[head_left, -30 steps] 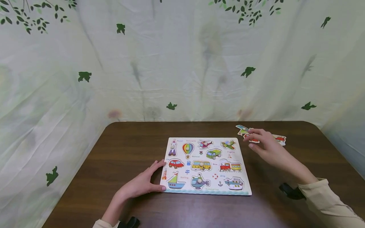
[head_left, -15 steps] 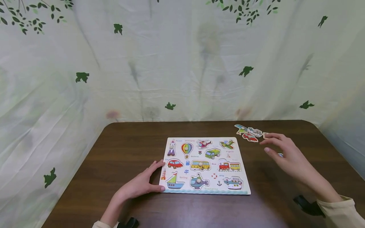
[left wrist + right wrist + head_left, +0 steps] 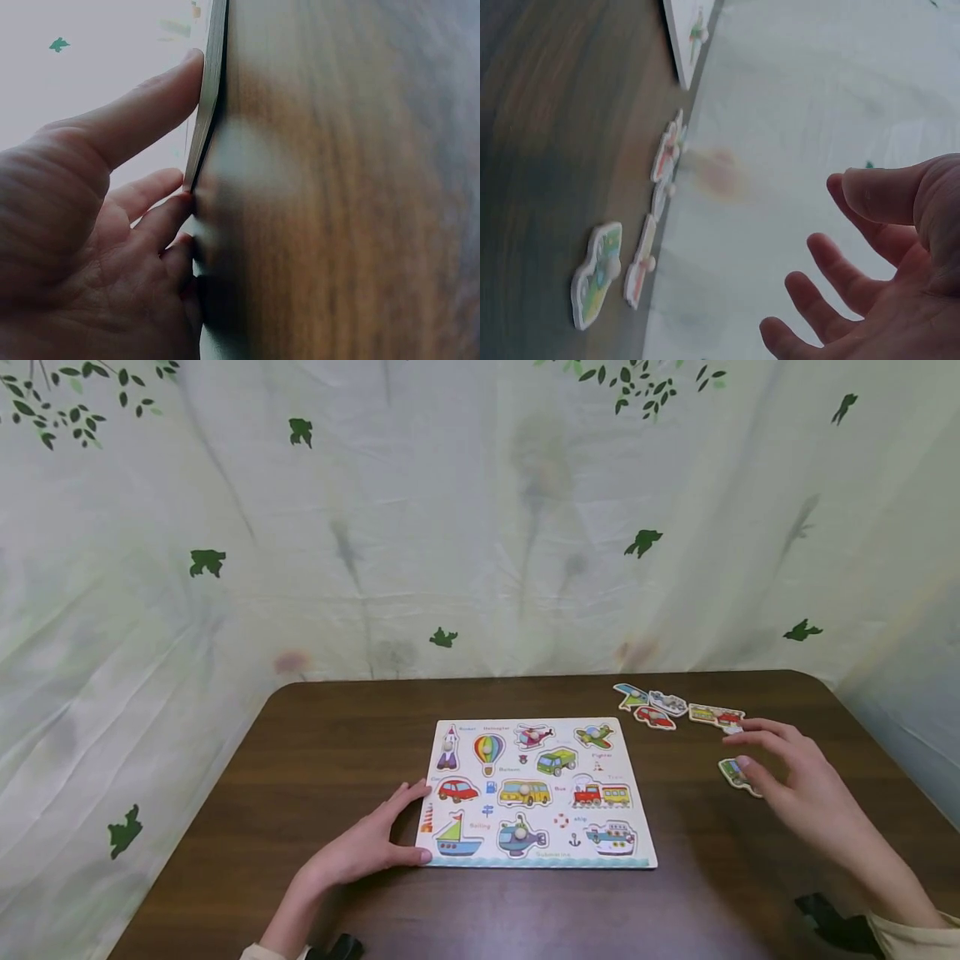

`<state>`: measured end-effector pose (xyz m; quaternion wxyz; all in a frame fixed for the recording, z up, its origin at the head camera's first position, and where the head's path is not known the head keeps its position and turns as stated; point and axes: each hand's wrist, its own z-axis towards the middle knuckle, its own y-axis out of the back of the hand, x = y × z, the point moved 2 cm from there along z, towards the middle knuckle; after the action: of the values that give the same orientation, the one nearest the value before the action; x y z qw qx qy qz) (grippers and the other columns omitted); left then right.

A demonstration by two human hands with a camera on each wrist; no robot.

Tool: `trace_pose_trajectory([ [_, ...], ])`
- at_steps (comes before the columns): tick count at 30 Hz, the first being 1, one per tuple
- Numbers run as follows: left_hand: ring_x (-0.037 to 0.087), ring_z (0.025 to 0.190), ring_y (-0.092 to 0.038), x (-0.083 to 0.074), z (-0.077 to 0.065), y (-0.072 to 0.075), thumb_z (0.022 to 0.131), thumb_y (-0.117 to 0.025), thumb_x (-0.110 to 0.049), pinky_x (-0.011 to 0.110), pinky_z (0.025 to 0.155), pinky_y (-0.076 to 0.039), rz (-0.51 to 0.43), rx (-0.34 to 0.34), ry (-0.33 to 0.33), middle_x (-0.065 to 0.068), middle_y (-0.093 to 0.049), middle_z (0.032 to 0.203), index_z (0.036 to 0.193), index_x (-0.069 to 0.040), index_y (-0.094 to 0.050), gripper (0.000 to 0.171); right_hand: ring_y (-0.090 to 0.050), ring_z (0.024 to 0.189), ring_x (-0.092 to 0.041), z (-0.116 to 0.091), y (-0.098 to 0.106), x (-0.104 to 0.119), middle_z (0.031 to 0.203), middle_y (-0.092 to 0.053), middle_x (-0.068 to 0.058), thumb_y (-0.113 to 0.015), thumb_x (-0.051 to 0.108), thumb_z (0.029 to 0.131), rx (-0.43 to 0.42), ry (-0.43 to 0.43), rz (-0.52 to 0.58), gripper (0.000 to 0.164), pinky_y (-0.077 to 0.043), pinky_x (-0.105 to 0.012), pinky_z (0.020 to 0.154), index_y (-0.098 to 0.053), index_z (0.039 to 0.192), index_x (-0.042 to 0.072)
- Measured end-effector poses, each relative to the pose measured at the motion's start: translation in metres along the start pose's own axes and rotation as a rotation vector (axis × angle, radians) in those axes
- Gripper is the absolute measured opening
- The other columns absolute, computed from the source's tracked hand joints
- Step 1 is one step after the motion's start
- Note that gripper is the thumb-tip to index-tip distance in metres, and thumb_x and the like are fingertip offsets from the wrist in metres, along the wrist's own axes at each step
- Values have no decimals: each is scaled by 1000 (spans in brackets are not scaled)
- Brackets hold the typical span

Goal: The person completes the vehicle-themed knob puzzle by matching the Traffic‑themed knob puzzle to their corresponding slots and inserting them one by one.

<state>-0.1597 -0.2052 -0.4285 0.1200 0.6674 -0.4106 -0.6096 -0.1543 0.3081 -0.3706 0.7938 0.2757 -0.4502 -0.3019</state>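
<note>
A white puzzle board (image 3: 491,827) with vehicle pictures lies on the table. My left hand (image 3: 367,847) rests at its left side, thumb and fingers stretched out and touching the edge; the left wrist view shows that thumb (image 3: 150,101) against the board's side. Over the table's right part hovers my right hand (image 3: 806,793), its fingers spread and holding nothing. Beside its thumb lies a green truck piece (image 3: 735,777), partly covered in the head view. In the right wrist view this truck piece (image 3: 598,274) has a round knob and stands apart from the hand.
A train piece (image 3: 708,716), a red car piece (image 3: 654,718), a ship piece (image 3: 667,702) and a sailboat piece (image 3: 630,695) lie behind the board's right corner. Several pieces with knobs sit in the board. A leaf-printed curtain (image 3: 480,527) hangs behind the table.
My right hand has drawn back rightward and toward me from the loose pieces, uncovering the car, ship, train and truck pieces. My left hand stays at the board's edge.
</note>
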Motion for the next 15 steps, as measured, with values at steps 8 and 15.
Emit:
trace_pose_trajectory([
  [8, 35, 148, -12, 0, -1, 1, 77, -83, -40, 62, 108, -23, 5, 0, 6, 5, -22, 162, 152, -23, -37, 89, -38, 116, -54, 1, 9, -23, 130, -49, -26, -65, -2, 92, 2, -27, -49, 21, -24, -61, 85, -65, 112, 1],
  [15, 37, 147, -14, -1, -1, 1, 77, -83, -41, 64, 107, -23, 6, 11, 28, 10, -20, 162, 152, -25, -36, 90, -40, 115, -53, 2, 9, -41, 129, -51, -28, -65, -1, 92, 51, -36, -58, 17, -25, -64, 85, -66, 109, 1],
])
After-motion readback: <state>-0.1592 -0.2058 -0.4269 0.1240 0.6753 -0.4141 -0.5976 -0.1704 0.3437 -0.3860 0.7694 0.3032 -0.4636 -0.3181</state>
